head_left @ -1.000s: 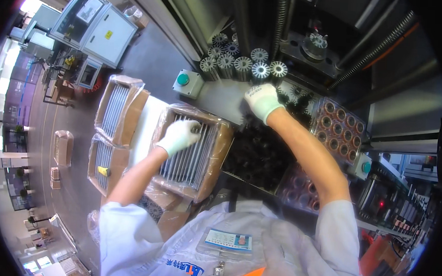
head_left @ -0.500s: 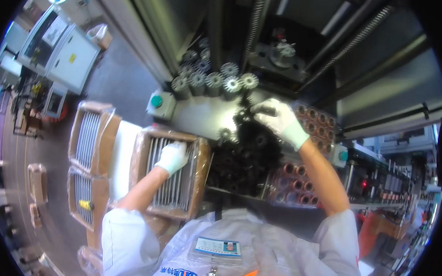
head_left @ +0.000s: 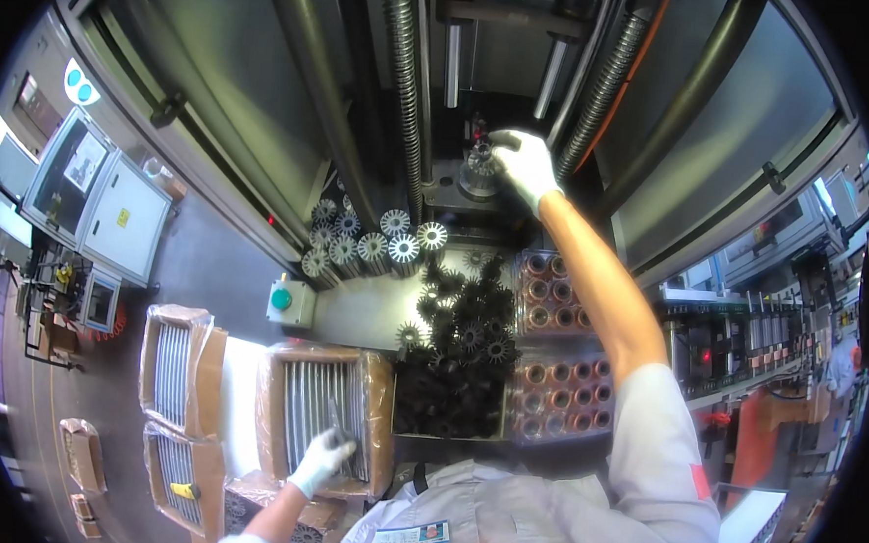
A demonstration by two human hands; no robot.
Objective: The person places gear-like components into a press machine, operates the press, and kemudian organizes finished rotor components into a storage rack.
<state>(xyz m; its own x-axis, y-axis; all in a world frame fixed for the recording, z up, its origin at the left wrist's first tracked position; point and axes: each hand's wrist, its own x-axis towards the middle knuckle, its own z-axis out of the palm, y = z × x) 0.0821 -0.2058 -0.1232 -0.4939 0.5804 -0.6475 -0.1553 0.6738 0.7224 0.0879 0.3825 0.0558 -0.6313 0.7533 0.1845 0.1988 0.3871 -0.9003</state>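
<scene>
My right hand point(head_left: 525, 166), in a white glove with dark fingertips, reaches far into the machine. Its fingers curl in a pinch at a dark toothed piece point(head_left: 481, 154) on top of a round metal fixture point(head_left: 477, 182); the fingertips partly hide the contact. My left hand point(head_left: 322, 458), also gloved, is closed over the near part of a plastic-lined cardboard box point(head_left: 381, 406) holding rows of slim metal shafts point(head_left: 310, 393). One metal shaft point(head_left: 336, 414) slants up from its fingers. Between the hands lies a pile of black toothed pieces point(head_left: 466, 327).
Slotted cylindrical cores point(head_left: 403, 250) stand in rows at the machine's left. Clear trays of copper-coloured rings point(head_left: 556, 391) lie right of the pile. A box with a green button point(head_left: 281, 300) stands left. Vertical columns and a spring-like hose point(head_left: 402, 93) flank the fixture. More shaft boxes point(head_left: 176, 371) stand farther left.
My right hand has moved from above the black pile forward to the fixture. My left hand has drawn toward me within the shaft box, and a shaft now slants from it. My view has shifted forward.
</scene>
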